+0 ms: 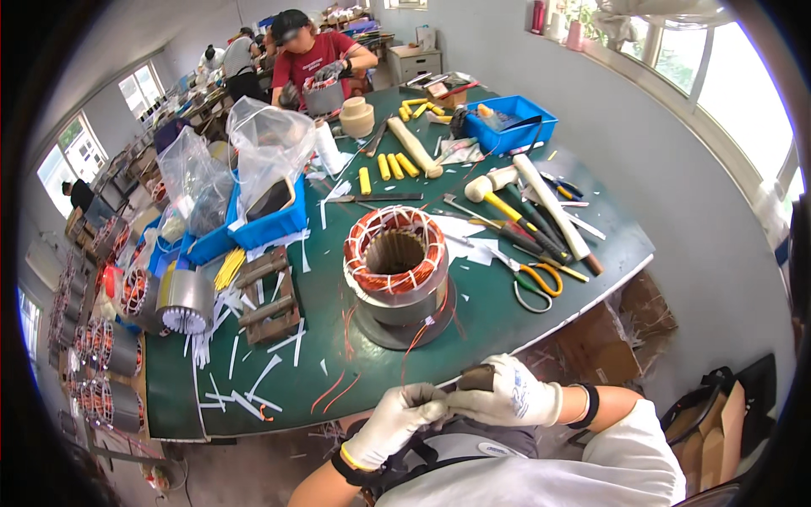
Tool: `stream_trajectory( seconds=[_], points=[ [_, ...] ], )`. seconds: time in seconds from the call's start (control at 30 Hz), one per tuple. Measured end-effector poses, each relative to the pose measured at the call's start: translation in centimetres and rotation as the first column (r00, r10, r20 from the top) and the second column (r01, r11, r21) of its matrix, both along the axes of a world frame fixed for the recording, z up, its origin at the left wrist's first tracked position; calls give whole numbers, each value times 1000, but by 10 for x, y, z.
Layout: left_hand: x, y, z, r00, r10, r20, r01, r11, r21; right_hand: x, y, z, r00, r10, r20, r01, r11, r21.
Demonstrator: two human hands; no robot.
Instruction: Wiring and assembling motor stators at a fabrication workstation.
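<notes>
Onto a green surface [486, 308] the scene is opened, and near its front edge 1 wound stator [405, 300] is stood upright, its orange-red coils [365, 272] bound in white lacing and its hollow centre turned upward. By a round grey base [372, 334] it is carried, and thin red wires [414, 341] are trailed down its front. Just off the surface's near edge, 2 white-gloved hands are brought close together: the left grip [410, 412] is curled inward, its fingertips met by those of the right grip [503, 393], though how tightly either is closed, and on what, cannot be told. At the right grip a dark brown piece [477, 378] is seen, but whether it is clasped cannot be told. To the right of the stator, scissors [515, 266] with orange and green handles are laid, a pale-headed mallet [478, 188] beyond them. On the left, a brown metal frame [266, 314] is surrounded by white strips [231, 359]. Farther back, 4 yellow rolls [395, 166] are lined up, and across the surface another stator [324, 100] is handled by a co-worker [312, 63] in red.
</notes>
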State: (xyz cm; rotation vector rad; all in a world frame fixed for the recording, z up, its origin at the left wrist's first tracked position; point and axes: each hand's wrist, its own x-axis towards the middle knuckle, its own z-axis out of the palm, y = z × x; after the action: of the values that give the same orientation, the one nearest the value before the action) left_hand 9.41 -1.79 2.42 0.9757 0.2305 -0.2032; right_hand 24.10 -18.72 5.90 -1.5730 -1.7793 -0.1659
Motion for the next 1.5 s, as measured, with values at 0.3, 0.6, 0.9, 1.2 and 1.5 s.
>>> stream_trajectory(
  seconds=[0.3,0.6,0.9,1.2,1.5],
  points=[
    [-51,93,23,912,399,90,-382,750,540,171,-7,89,587,-803,-102,618,363,698],
    [98,169,91,948,-13,319,-308,219,926,147,73,108,849,-513,-127,527,841,127],
    [149,211,44,876,401,269,-478,795,374,56,101,92,951,-279,134,271,959,76],
    [36,119,-6,571,697,435,-820,510,259,74,115,37,944,-309,118,306,951,46],
    [39,86,48,511,237,826,-853,15,522,34,121,74,977,-211,-3,211,977,20]
  ],
)
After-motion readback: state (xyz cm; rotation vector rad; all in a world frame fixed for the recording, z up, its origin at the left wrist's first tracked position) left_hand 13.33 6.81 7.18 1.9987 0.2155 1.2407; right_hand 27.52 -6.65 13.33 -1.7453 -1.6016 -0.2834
